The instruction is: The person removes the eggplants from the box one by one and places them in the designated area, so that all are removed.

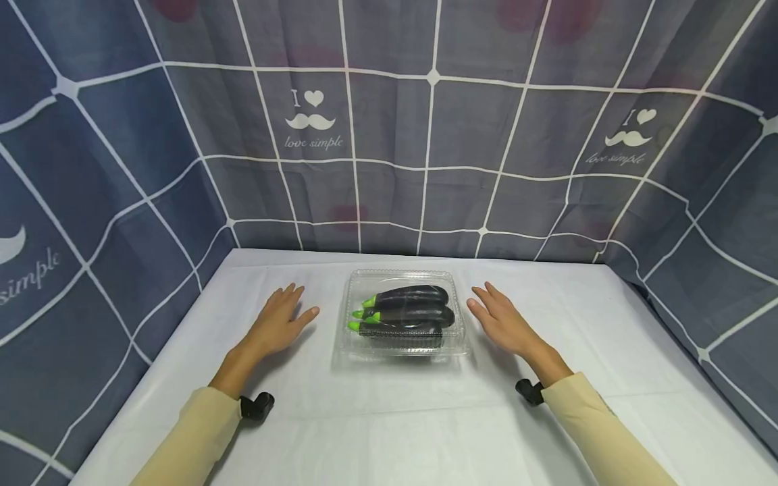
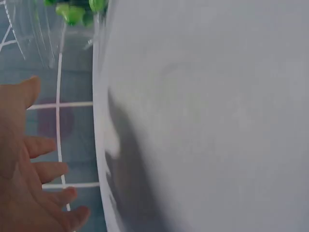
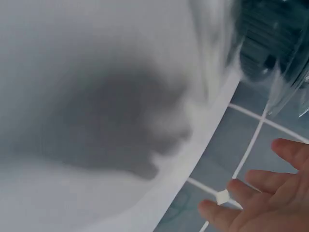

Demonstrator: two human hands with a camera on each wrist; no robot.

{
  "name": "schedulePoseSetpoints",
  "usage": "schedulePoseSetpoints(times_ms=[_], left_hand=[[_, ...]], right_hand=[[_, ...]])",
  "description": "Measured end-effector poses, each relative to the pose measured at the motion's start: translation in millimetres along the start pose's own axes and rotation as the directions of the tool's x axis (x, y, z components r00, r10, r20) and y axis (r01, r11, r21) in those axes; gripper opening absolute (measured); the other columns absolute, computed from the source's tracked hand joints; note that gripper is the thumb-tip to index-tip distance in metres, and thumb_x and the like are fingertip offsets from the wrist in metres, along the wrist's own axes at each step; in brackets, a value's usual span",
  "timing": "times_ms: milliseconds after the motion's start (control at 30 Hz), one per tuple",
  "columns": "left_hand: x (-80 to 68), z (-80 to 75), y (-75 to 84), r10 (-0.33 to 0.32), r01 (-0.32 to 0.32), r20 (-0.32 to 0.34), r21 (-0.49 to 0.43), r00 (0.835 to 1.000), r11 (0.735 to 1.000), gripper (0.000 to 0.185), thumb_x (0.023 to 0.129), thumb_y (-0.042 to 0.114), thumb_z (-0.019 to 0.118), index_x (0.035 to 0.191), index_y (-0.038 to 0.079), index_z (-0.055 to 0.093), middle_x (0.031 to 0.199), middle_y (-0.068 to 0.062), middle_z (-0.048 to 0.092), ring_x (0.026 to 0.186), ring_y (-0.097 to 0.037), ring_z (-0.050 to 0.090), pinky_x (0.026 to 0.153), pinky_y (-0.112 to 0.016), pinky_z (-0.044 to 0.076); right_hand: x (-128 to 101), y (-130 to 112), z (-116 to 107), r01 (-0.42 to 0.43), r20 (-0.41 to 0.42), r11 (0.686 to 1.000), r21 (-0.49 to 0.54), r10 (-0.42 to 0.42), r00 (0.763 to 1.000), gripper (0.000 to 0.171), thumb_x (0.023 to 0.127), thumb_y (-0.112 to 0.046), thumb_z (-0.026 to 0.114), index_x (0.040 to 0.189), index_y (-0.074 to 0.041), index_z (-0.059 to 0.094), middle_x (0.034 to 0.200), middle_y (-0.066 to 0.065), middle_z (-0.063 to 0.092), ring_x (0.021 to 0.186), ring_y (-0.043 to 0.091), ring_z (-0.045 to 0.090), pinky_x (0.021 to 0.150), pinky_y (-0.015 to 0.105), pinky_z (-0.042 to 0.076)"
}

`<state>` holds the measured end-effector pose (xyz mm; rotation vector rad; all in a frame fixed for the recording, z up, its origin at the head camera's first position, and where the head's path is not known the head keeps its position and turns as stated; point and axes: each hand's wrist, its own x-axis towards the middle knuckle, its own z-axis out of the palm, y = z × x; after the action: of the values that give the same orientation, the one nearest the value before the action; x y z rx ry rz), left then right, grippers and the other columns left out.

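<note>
A clear plastic clamshell box [image 1: 401, 345] stands mid-table in the head view. Inside it lie three dark eggplants [image 1: 408, 314] side by side, green stem ends to the left. To the box's left is my left hand [image 1: 277, 322], fingers apart and holding nothing. My right hand [image 1: 500, 320] is at the right side of the box, fingers extended and nothing in them. The left wrist view has the green stems [image 2: 72, 13] at its top edge, beyond the left hand [image 2: 29, 169]. Dark eggplants [image 3: 270, 38] show through plastic above the right hand [image 3: 265, 193] in the right wrist view.
A white cloth [image 1: 377, 418] covers the table. Grey-blue curtain [image 1: 389, 135] with white grid lines rises behind the table and along both sides. Each wrist wears a small black camera, the left one [image 1: 258, 407] and the right one [image 1: 530, 391].
</note>
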<state>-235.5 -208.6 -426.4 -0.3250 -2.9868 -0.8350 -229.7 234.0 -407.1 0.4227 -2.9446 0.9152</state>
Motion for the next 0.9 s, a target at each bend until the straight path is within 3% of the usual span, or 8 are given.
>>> schedulePoseSetpoints(times_ms=[100, 200, 300, 400, 533, 667, 767, 900], left_hand=[[-3.8, 1.2, 5.4, 0.036, -0.036, -0.005, -0.075, 0.999, 0.997, 0.080, 0.100, 0.056, 0.047, 0.151, -0.003, 0.031, 0.157, -0.026, 0.022, 0.144, -0.046, 0.017, 0.113, -0.063, 0.016], [-8.6, 1.6, 11.0, 0.080, -0.082, -0.022, -0.148, 0.997, 0.985, 0.075, 0.099, 0.054, 0.051, 0.150, 0.001, 0.037, 0.154, -0.022, 0.034, 0.137, -0.043, 0.036, 0.109, -0.060, 0.030], [-13.2, 1.5, 17.5, 0.111, -0.119, -0.046, -0.233, 0.993, 0.965, 0.067, 0.098, 0.050, 0.058, 0.148, 0.007, 0.043, 0.148, -0.016, 0.045, 0.126, -0.039, 0.052, 0.102, -0.055, 0.042], [-16.3, 1.9, 24.4, 0.124, -0.138, -0.062, -0.328, 0.990, 0.935, 0.061, 0.097, 0.044, 0.062, 0.146, 0.011, 0.046, 0.146, -0.013, 0.048, 0.120, -0.037, 0.057, 0.098, -0.050, 0.048], [-21.3, 2.3, 35.3, 0.160, -0.173, -0.065, -0.420, 0.985, 0.891, 0.061, 0.097, 0.035, 0.065, 0.147, 0.008, 0.043, 0.150, -0.013, 0.042, 0.128, -0.037, 0.049, 0.099, -0.047, 0.048], [-27.8, 2.9, 46.4, 0.195, -0.190, -0.037, -0.464, 0.980, 0.865, 0.070, 0.096, 0.032, 0.067, 0.152, 0.007, 0.035, 0.159, -0.014, 0.024, 0.141, -0.038, 0.030, 0.106, -0.051, 0.040], [-30.5, 5.1, 50.2, 0.201, -0.168, 0.008, -0.518, 0.980, 0.839, 0.079, 0.094, 0.031, 0.070, 0.155, 0.009, 0.025, 0.163, -0.014, 0.009, 0.145, -0.040, 0.018, 0.111, -0.053, 0.033], [-31.9, 8.8, 49.7, 0.196, -0.108, 0.079, -0.609, 0.977, 0.786, 0.092, 0.091, 0.030, 0.073, 0.159, 0.016, 0.012, 0.164, -0.013, 0.002, 0.144, -0.045, 0.017, 0.111, -0.054, 0.031]], right_hand=[[-5, -7, -1, -0.001, 0.021, 0.998, 0.062, -0.001, 1.000, 0.065, 0.107, -0.048, 0.030, 0.149, 0.001, 0.037, 0.158, 0.027, 0.019, 0.144, 0.046, 0.015, 0.113, 0.065, 0.015], [-10, -13, 0, 0.009, 0.039, 0.993, 0.121, -0.014, 0.999, 0.066, 0.107, -0.049, 0.030, 0.151, 0.000, 0.034, 0.159, 0.025, 0.020, 0.145, 0.043, 0.015, 0.114, 0.062, 0.015], [-13, -18, 2, 0.030, 0.028, 0.980, 0.195, -0.037, 0.999, 0.066, 0.107, -0.047, 0.033, 0.154, -0.002, 0.027, 0.160, 0.022, 0.020, 0.145, 0.041, 0.019, 0.114, 0.060, 0.018], [-16, -24, 4, 0.048, 0.001, 0.964, 0.260, -0.050, 0.999, 0.066, 0.107, -0.044, 0.037, 0.157, -0.005, 0.021, 0.160, 0.019, 0.021, 0.143, 0.042, 0.025, 0.112, 0.060, 0.024], [-21, -36, 6, 0.048, -0.018, 0.942, 0.333, -0.045, 0.999, 0.065, 0.106, -0.043, 0.041, 0.158, -0.009, 0.020, 0.161, 0.015, 0.021, 0.142, 0.041, 0.027, 0.110, 0.061, 0.029], [-26, -45, 7, 0.012, 0.023, 0.927, 0.375, -0.022, 0.999, 0.064, 0.106, -0.043, 0.041, 0.158, -0.011, 0.018, 0.161, 0.017, 0.019, 0.144, 0.041, 0.021, 0.110, 0.064, 0.025], [-28, -46, 9, -0.045, 0.083, 0.909, 0.415, 0.012, 0.997, 0.066, 0.106, -0.044, 0.040, 0.159, -0.014, 0.015, 0.162, 0.016, 0.016, 0.146, 0.040, 0.017, 0.111, 0.065, 0.021], [-29, -43, 14, -0.087, 0.120, 0.882, 0.464, 0.034, 0.992, 0.070, 0.104, -0.046, 0.045, 0.160, -0.018, 0.012, 0.164, 0.010, 0.013, 0.147, 0.037, 0.015, 0.112, 0.063, 0.020]])
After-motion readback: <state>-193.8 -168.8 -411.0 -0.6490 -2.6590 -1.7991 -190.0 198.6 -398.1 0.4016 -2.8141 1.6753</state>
